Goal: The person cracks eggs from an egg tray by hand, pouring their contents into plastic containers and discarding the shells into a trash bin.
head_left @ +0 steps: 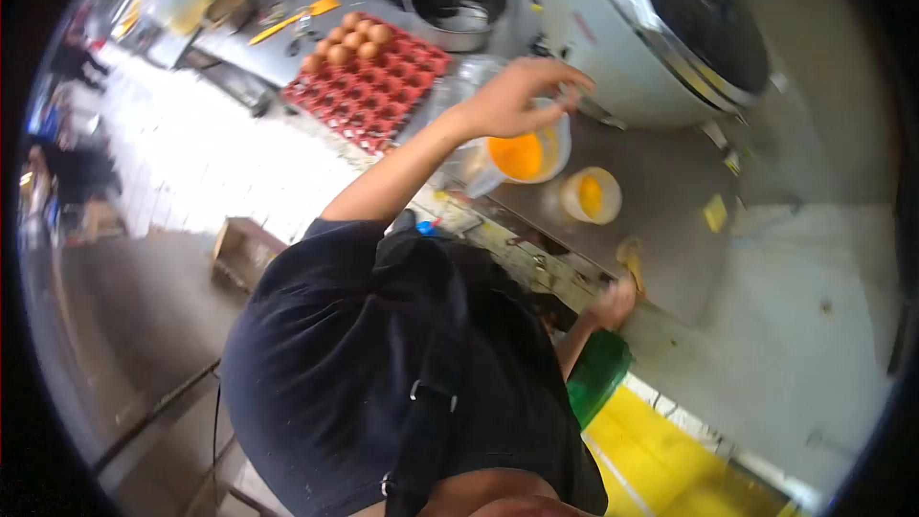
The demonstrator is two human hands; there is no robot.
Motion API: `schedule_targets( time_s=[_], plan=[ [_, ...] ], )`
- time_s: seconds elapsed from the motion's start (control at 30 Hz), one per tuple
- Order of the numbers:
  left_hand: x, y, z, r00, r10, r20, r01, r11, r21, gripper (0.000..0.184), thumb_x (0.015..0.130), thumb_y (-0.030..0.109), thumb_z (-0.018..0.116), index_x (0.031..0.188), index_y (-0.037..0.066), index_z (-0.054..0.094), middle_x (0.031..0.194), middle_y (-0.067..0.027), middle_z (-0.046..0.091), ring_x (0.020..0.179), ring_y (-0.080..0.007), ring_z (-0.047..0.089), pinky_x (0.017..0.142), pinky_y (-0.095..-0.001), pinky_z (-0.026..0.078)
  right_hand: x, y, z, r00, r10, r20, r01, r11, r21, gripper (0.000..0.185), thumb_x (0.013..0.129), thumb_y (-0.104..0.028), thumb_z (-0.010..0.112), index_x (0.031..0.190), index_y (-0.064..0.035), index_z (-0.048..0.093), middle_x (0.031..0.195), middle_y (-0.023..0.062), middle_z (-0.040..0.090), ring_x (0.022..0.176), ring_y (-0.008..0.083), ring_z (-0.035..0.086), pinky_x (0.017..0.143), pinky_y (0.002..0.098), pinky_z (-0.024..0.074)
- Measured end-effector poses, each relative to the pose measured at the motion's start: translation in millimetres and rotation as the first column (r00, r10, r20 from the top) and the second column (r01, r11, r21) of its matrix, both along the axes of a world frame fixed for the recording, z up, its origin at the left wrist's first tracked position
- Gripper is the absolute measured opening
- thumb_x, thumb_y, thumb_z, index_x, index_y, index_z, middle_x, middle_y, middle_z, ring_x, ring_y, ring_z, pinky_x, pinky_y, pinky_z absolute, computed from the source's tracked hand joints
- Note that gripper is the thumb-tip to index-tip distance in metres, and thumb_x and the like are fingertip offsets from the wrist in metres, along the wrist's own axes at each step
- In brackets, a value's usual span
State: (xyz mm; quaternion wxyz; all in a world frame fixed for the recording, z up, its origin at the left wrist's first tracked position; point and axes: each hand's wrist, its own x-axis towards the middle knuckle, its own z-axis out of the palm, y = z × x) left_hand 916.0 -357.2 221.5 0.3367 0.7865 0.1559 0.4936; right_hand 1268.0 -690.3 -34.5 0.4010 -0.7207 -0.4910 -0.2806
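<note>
My left hand (pixel 525 99) reaches over a clear plastic pitcher (pixel 558 155) with orange-yellow liquid in it. Its fingers are stretched out and apart, and I see nothing held in them. Beside the pitcher stands a small translucent cup (pixel 609 196) with yellow contents. At the counter's near edge is my right hand (pixel 613 304), blurred, its fingers hard to make out. A small tan and yellow thing (pixel 630 263) lies at or in its fingertips; I cannot tell which. Several brown eggs (pixel 354 38) sit at the far end of a red egg tray (pixel 369 96).
A large pale, round vessel (pixel 613 48) with a dark top stands at the back right. Behind the egg tray are a dark round pan (pixel 457 5) and a yellow spatula (pixel 297 19). A yellow scrap (pixel 715 213) lies on the counter (pixel 680 258). Other people (pixel 77 57) are at far left.
</note>
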Motion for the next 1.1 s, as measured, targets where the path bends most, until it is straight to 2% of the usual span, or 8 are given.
schedule_targets(
  time_s=[0.1,0.33,0.7,0.73,0.83,0.87,0.93,1.1],
  plan=[
    [-117.7,26.5,-65.7,0.866,0.500,-0.009,-0.493,0.850,-0.183,0.030,0.085,0.006,0.064,0.115,0.002,0.065,0.101,-0.0127,0.069,0.093,-0.0231,0.068,0.082,-0.0337,0.054,-92.0,-58.7,-5.8,0.508,-0.514,-0.691,0.504,0.828,-0.246,0.037,0.098,-0.031,0.056,0.119,0.0000,0.059,0.112,0.0192,0.065,0.104,0.0352,0.063,0.095,0.0449,0.0476],
    [-312.8,54.2,-188.3,-0.037,0.883,-0.469,-0.956,0.106,0.275,0.062,0.082,0.036,0.072,0.136,0.010,0.054,0.112,-0.0214,0.064,0.109,-0.0391,0.060,0.094,-0.0476,0.049,-111.8,-102.1,-97.0,0.490,-0.670,-0.558,0.380,0.740,-0.555,0.036,0.098,-0.030,0.055,0.114,0.0025,0.058,0.106,0.0219,0.063,0.096,0.0372,0.061,0.088,0.0454,0.0475],
    [-336.2,90.3,-226.1,0.249,0.819,-0.518,-0.793,0.479,0.376,0.013,0.088,0.011,0.058,0.093,0.000,0.062,0.095,-0.0231,0.064,0.097,-0.0402,0.059,0.081,-0.0461,0.047,-91.9,-93.6,-157.5,0.794,-0.394,-0.463,0.187,0.883,-0.431,0.036,0.097,-0.028,0.054,0.107,0.0066,0.057,0.095,0.0260,0.059,0.085,0.0405,0.057,0.078,0.0463,0.0473],
    [-349.2,103.1,-254.5,0.439,0.765,-0.472,-0.848,0.526,0.063,0.015,0.088,0.010,0.056,0.088,0.000,0.066,0.096,-0.0215,0.063,0.099,-0.0382,0.056,0.086,-0.0443,0.045,-92.7,-82.6,-136.9,0.799,-0.317,-0.511,0.149,0.928,-0.343,0.036,0.096,-0.026,0.055,0.110,0.0073,0.057,0.103,0.0281,0.059,0.093,0.0418,0.057,0.085,0.0467,0.0470],
    [-392.6,124.5,-273.9,0.154,0.626,-0.765,-0.787,0.546,0.287,0.045,0.087,0.026,0.068,0.121,0.000,0.055,0.109,-0.0197,0.061,0.107,-0.0340,0.058,0.096,-0.0472,0.043,-103.1,-34.5,-50.3,0.827,-0.412,-0.383,0.380,0.911,-0.159,0.036,0.093,-0.016,0.066,0.123,0.0025,0.056,0.117,0.0134,0.062,0.088,0.0219,0.063,0.079,0.0319,0.0516],
    [-370.7,112.1,-253.7,0.391,0.763,-0.514,-0.913,0.393,-0.110,0.051,0.090,0.035,0.067,0.122,-0.002,0.052,0.114,-0.0250,0.055,0.104,-0.0368,0.058,0.089,-0.0481,0.047,-107.4,-21.0,-22.5,0.784,-0.355,-0.510,0.349,0.930,-0.111,0.036,0.092,-0.015,0.067,0.122,0.0027,0.056,0.114,0.0132,0.063,0.084,0.0188,0.062,0.075,0.0299,0.0513],
    [-331.6,80.3,-193.4,0.248,0.902,-0.354,-0.968,0.248,-0.046,0.055,0.097,0.042,0.060,0.118,-0.007,0.047,0.118,-0.0297,0.047,0.100,-0.0417,0.056,0.084,-0.0504,0.048,-118.5,10.6,34.4,0.795,-0.144,-0.589,0.203,0.978,0.036,0.037,0.089,-0.011,0.069,0.122,0.0014,0.057,0.111,0.0126,0.064,0.076,0.0128,0.059,0.067,0.0255,0.0496],
    [-156.0,-28.9,-85.8,0.898,0.438,-0.054,-0.427,0.832,-0.354,0.026,0.098,0.008,0.051,0.121,0.001,0.041,0.125,-0.0160,0.047,0.115,-0.0243,0.051,0.098,-0.0385,0.044,-177.1,73.8,142.0,0.758,0.321,-0.568,-0.313,0.943,0.115,0.066,0.083,-0.013,0.076,0.138,-0.0012,0.043,0.117,0.0130,0.064,0.073,0.0088,0.055,0.068,0.0241,0.0480]
  ],
)
